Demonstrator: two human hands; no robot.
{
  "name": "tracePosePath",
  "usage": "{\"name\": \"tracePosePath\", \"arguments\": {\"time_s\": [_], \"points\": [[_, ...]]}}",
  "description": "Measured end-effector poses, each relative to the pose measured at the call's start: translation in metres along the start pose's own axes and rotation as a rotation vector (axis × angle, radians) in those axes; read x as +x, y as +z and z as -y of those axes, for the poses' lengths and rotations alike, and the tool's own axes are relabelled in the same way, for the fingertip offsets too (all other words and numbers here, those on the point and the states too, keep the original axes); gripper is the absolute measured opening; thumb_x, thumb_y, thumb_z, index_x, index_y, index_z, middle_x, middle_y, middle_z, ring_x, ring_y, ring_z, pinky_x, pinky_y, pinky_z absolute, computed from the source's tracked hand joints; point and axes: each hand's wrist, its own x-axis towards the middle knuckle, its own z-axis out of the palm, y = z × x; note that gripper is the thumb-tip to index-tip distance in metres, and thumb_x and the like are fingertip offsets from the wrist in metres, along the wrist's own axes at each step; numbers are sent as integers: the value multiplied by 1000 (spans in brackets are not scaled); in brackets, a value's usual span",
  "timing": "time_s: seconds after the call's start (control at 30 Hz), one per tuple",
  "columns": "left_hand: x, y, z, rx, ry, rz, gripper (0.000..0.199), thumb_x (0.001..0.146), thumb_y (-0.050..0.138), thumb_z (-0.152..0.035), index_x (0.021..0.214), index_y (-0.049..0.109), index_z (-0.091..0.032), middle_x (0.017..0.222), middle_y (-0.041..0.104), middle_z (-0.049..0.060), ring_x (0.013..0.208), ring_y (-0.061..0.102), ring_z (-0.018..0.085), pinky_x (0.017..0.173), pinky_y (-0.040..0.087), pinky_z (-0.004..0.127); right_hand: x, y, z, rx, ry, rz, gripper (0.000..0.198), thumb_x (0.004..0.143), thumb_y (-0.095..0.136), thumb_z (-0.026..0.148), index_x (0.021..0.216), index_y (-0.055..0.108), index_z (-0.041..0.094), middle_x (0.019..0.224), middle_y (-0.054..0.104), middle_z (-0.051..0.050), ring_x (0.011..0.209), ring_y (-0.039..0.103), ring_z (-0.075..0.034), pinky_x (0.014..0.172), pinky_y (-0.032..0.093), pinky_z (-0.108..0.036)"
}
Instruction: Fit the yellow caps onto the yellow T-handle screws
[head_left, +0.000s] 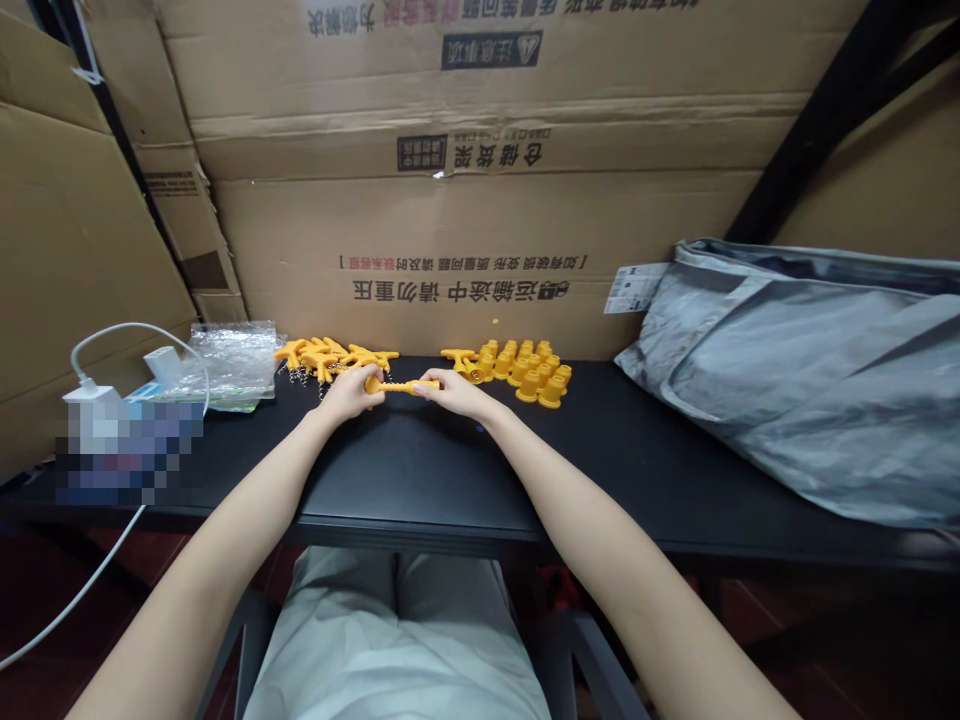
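Observation:
Above the black table, my left hand [349, 393] is closed on the handle end of a yellow corkscrew [395, 386], held level. My right hand [453, 393] pinches the other end, where a yellow sleeve-like piece [427, 386] shows at the fingertips. Behind my left hand lies a pile of yellow T-handled corkscrews [322, 352] with metal spirals. Several yellow flanged caps [529, 382] stand in a group beyond my right hand, to its right. Beside them is another yellow T-shaped handle [459, 355]. My fingers partly hide both ends of the held piece.
A large cardboard sheet [465, 220] walls off the back of the black table [420, 470]. On the right rests a grey bag [810, 370]. At left are clear plastic packaging [236, 362], a white charger [94, 410] with its cable, and a blurred-out patch.

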Motion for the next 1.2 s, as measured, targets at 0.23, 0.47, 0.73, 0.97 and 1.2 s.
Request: {"name": "tracePosePath", "arguments": {"time_s": [0.23,0.47,0.73,0.97,1.2], "points": [[0,3,0,-21,-30,13,16,66,59,-20,82,59,-19,67,55,-2,65,50,13,63,38,24,2,-1,-7,78,-2,21,37,64,70,43,83,49,19,71,51,4,62,44,-11,60,36,-25],[-2,2,0,-4,5,11,17,66,58,-21,82,60,-19,70,57,-1,66,50,13,63,38,25,2,-5,-9,78,3,30,37,61,72,46,79,58,17,61,54,4,55,45,-10,53,33,-23],[-1,1,-4,11,49,-29,16,66,57,-18,81,59,-19,77,61,-1,70,53,14,70,41,25,-4,-4,12,229,169,82,43,72,62,56,64,61,14,47,48,3,41,38,-6,42,27,-21],[0,2,-3,10,-24,-25,16,66,59,-20,82,59,-20,67,56,-3,64,50,13,63,39,24,1,0,-4,323,106,43,43,63,78,42,87,51,19,58,54,7,44,46,-6,41,36,-19],[-2,0,-3,34,-25,-42,17,66,59,-21,82,60,-19,64,53,-3,60,48,12,62,38,24,4,-2,-9,329,53,0,40,61,78,45,78,55,16,66,62,1,50,55,-9,47,41,-22]]}}
